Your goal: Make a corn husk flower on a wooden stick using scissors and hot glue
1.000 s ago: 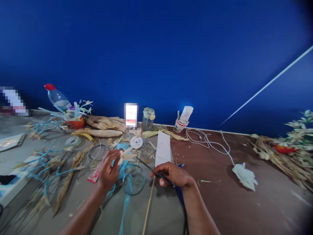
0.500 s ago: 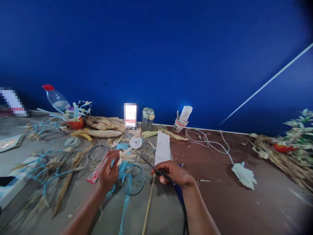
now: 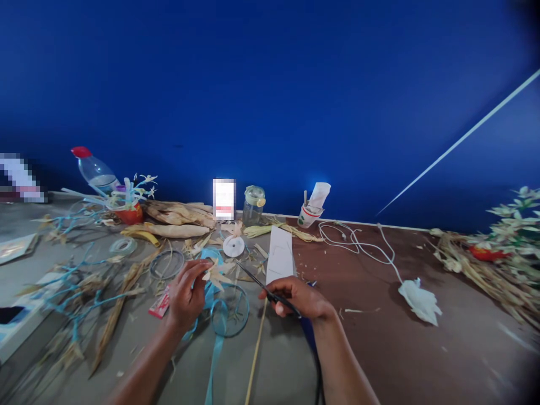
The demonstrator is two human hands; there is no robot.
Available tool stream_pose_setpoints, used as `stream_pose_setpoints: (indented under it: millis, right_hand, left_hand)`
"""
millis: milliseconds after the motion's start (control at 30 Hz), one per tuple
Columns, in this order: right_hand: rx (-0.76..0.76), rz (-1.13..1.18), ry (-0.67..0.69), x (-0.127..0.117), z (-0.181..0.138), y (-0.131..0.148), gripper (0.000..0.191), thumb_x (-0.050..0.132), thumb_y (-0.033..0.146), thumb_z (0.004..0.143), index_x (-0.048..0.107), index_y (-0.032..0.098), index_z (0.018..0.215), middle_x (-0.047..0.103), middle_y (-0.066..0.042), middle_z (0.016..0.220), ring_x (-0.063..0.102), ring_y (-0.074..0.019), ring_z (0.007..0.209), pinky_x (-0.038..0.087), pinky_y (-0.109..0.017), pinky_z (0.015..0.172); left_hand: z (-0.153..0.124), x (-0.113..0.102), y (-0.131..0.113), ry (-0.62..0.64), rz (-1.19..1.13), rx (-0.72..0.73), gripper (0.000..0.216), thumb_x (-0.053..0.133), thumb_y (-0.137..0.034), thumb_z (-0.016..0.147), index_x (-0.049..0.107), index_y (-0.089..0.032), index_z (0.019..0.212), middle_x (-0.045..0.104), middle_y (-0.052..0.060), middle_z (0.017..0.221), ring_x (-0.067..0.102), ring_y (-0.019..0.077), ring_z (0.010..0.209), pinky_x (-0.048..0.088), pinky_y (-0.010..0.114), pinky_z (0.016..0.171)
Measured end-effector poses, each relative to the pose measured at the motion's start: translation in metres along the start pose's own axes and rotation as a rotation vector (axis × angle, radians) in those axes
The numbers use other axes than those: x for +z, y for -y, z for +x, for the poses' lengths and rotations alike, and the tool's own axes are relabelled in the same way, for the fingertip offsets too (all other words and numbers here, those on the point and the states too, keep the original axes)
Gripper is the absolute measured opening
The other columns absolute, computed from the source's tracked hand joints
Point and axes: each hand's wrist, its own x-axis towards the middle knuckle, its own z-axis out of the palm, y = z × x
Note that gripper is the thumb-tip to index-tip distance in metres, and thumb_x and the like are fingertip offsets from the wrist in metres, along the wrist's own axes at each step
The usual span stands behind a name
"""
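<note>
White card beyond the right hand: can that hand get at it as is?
Probably yes: the white card lies just beyond the right hand, and nothing obvious blocks the way. Its grip is on a dark slim tool, though, so picking the card up might be awkward.

The left hand (image 3: pixel 188 289) and the right hand (image 3: pixel 297 298) are seen bare from a head-worn camera, each shaped with slender fingers and a gently rounded back. Both are joined by narrow wrists to 2 uncovered forearms; the left forearm (image 3: pixel 145 360) and the right forearm (image 3: pixel 343 360) are slim in outline, broadened gradually towards the lower edge, where both are cropped. Nails and finer skin detail are blurred.
</note>
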Motion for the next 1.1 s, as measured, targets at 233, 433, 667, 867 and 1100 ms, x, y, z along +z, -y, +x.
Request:
stream_pose_setpoints:
  millis: [233, 433, 667, 867, 1100]
  right_hand:
    - [0.021, -0.035, 0.027, 0.0029, 0.0018, -0.0016, 0.048, 0.075, 0.041, 0.061, 0.07, 0.012, 0.099, 0.056, 0.003, 0.058, 0.042, -0.0064, 0.05, 0.033, -0.019, 0.05]
    - [0.031, -0.093, 0.048, 0.0047, 0.003, -0.0015, 0.044, 0.071, 0.036, 0.064, 0.069, 0.012, 0.102, 0.057, 0.003, 0.058, 0.042, -0.006, 0.049, 0.033, -0.018, 0.049]
    - [0.01, -0.096, 0.066, 0.0043, 0.0037, -0.0028, 0.041, 0.069, 0.033, 0.066, 0.069, 0.012, 0.101, 0.057, 0.003, 0.057, 0.043, -0.0062, 0.05, 0.033, -0.018, 0.049]
    - [0.022, -0.082, 0.061, 0.0054, 0.0043, -0.0013, 0.04, 0.069, 0.032, 0.066, 0.07, 0.013, 0.1, 0.057, 0.003, 0.058, 0.045, -0.0067, 0.05, 0.034, -0.019, 0.051]
    - [0.024, -0.071, 0.064, 0.0023, 0.0025, -0.005, 0.043, 0.072, 0.036, 0.065, 0.07, 0.012, 0.101, 0.055, 0.004, 0.056, 0.042, -0.0059, 0.049, 0.033, -0.019, 0.05]
  left_hand:
    - [-0.0004, 0.0, -0.0011, -0.009, 0.015, -0.056, 0.021, 0.047, -0.012, 0.086, 0.062, -0.019, 0.099, 0.069, 0.007, 0.092, 0.065, 0.0177, 0.089, 0.052, 0.032, 0.079]
    - [0.0021, -0.0005, -0.0047, -0.026, 0.012, -0.049, 0.021, 0.047, -0.011, 0.086, 0.063, -0.019, 0.098, 0.069, 0.007, 0.09, 0.065, 0.0173, 0.087, 0.052, 0.031, 0.078]
    - [0.0014, -0.0001, -0.0044, -0.011, 0.022, -0.011, 0.023, 0.047, -0.008, 0.085, 0.061, -0.018, 0.1, 0.068, 0.008, 0.092, 0.065, 0.0171, 0.089, 0.051, 0.032, 0.079]
    - [-0.0011, -0.0002, -0.0003, -0.018, 0.038, -0.006, 0.024, 0.049, -0.009, 0.084, 0.06, -0.02, 0.101, 0.069, 0.006, 0.092, 0.065, 0.0169, 0.089, 0.052, 0.032, 0.077]
    - [-0.002, -0.0005, 0.0003, -0.017, 0.018, -0.039, 0.023, 0.046, -0.01, 0.084, 0.062, -0.019, 0.099, 0.069, 0.007, 0.093, 0.066, 0.0176, 0.088, 0.053, 0.032, 0.078]
